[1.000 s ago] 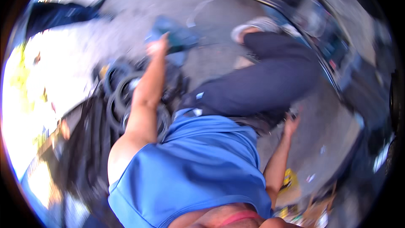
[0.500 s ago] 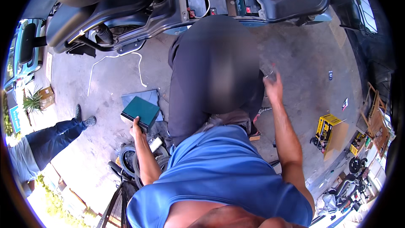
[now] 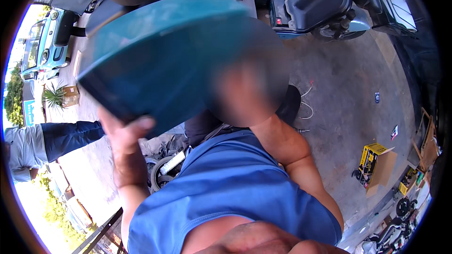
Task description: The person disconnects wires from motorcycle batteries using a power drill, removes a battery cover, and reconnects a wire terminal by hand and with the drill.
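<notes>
Two batteries (image 3: 278, 9) sit in the bay (image 3: 264, 13); teal block (image 3: 153, 59) isn't in. Left hand (image 3: 123, 130) grips it; right hand (image 3: 242, 93) blurred, can't tell.

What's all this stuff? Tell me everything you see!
block: 1, teal and dark, upper middle
motor vehicle: 1, black and blue, top
batteries: 2 visible, dark, in the vehicle
car: 1, light blue, left
plant: 1, green, left
other person: 1, grey and blue clothes, left
rings: several, dark, lower left
wire: 1, white, right of centre
box: 1, yellow and black, lower right
small item: 1, blue, right
clutter: uncountable, mixed colours, lower right
shirt: 1, blue, bottom middle
left hand: 1, bare, gripping the block
right hand: 1, bare, blurred, middle
</notes>
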### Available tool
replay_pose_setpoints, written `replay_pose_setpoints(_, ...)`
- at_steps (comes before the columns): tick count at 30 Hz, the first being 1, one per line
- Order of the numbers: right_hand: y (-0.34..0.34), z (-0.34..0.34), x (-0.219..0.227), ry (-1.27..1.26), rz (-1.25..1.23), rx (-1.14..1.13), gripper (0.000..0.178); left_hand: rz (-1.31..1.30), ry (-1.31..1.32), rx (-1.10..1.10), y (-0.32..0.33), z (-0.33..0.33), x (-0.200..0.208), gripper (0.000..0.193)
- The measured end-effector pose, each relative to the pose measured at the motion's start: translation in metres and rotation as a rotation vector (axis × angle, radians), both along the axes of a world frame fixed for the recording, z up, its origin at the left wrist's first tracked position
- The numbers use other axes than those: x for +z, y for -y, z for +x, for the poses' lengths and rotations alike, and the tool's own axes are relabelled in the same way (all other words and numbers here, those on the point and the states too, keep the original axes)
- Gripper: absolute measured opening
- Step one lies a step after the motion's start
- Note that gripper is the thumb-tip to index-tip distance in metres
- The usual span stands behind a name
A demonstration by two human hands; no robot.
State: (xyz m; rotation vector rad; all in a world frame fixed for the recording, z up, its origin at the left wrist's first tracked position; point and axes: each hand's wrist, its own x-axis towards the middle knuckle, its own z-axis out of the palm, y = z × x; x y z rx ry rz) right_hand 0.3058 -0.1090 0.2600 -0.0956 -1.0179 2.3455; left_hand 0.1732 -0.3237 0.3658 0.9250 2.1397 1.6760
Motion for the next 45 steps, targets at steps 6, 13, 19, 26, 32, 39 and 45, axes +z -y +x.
replay_pose_setpoints(6, -0.041, 0.059, -0.093, -0.053, -0.485, -0.032, 0.087, -0.085, 0.546, -0.273, -0.147, -0.011, -0.054, 0.066)
replay_pose_setpoints(13, -0.047, 0.102, -0.144, 0.057, -0.647, 0.041, 0.076, 0.140, 1.246, -0.130, -0.254, 0.036, -0.174, 0.074)
replay_pose_setpoints(19, -0.094, 0.086, -0.132, 0.870, -0.177, -0.188, 0.076, 0.159, 1.364, -0.221, -0.260, 0.025, -0.201, 0.078)
replay_pose_setpoints(26, -0.146, 0.023, 0.046, 0.736, 1.827, -0.116, 0.076, 0.101, 1.576, -0.603, -0.232, -0.023, -0.204, 0.082)
replay_pose_setpoints(32, -0.136, -0.066, 0.069, 0.377, 2.089, 0.834, 0.078, 0.205, 1.555, -0.429, -0.267, 0.021, -0.209, 0.085)
replay_pose_setpoints(39, -0.182, -0.054, 0.099, 0.800, 1.569, 0.778, 0.098, -0.173, 1.589, -0.942, -0.246, -0.014, -0.225, 0.089)
replay_pose_setpoints(45, -0.218, -0.038, 0.088, 0.882, 1.214, -0.069, 0.106, 0.141, 1.741, -0.531, -0.269, -0.044, -0.230, 0.099)
